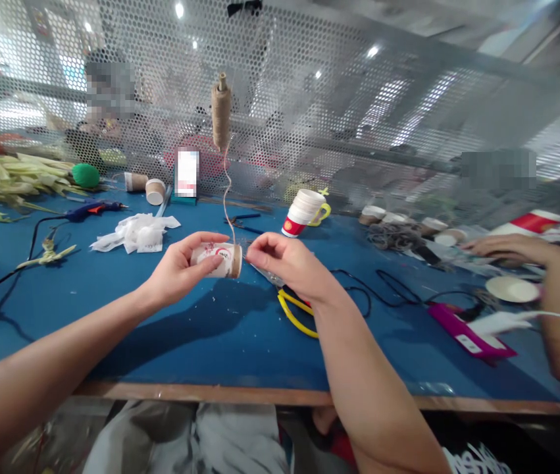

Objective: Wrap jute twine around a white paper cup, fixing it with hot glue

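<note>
My left hand [181, 266] is wrapped round a printed paper cup [209, 253], which lies on its side above the table. Brown twine [235, 261] is wound about the cup's right end. From there a strand [229, 197] runs up to a twine spool [221, 115] hanging at the mesh. Just right of the cup, my right hand [284, 260] has its fingertips pinched together close to the cup's end. Whatever may be between them is too small to tell. Scissors with yellow handles [295, 315] lie under my right wrist, their blades partly hidden.
Stacked paper cups [302, 214] stand behind my right hand. A blue glue gun [93, 209], white crumpled plastic [136, 232], and corn husks [8, 174] lie left. A co-worker's hand [511, 249] reaches in right, near a purple power strip [472, 332]. Perforated metal mesh [280, 99] rises behind.
</note>
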Available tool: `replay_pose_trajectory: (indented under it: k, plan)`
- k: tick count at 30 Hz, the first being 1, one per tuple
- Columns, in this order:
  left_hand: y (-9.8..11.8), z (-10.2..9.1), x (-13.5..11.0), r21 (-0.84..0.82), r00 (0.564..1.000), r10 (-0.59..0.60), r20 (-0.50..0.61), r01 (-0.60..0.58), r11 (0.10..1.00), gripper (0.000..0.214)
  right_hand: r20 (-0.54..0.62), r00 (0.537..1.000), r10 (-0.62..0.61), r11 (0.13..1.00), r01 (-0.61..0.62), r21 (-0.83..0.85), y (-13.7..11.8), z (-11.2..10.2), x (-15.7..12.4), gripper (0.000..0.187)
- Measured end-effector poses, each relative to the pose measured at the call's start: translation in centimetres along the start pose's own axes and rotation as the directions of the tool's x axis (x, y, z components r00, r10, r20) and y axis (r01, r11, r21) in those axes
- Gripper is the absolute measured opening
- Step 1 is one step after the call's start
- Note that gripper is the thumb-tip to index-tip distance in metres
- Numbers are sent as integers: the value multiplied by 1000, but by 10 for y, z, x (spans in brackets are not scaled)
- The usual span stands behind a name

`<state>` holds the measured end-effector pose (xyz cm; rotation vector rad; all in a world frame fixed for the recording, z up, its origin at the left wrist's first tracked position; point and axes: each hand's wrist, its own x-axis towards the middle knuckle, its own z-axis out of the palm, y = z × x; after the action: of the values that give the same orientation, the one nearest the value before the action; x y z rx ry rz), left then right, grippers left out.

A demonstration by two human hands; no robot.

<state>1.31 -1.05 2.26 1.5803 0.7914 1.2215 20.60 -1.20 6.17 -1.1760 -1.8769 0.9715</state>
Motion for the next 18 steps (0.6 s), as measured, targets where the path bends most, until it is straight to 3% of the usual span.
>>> replay_pose_trajectory:
  k: [3,10,18]
  plan:
    - [0,1,-2,108,997,59,53,-64,992,32,-131,991,11,998,-3,63,4,0,5,29]
    - [-3,3,-6,245,977,131,168,-170,955,27,-13,996,83,942,-74,327,11,3,38,28]
    - [-4,3,-7,216,964,160,212,-206,954,25,-70,990,120,923,-86,374,-11,-10,88,19]
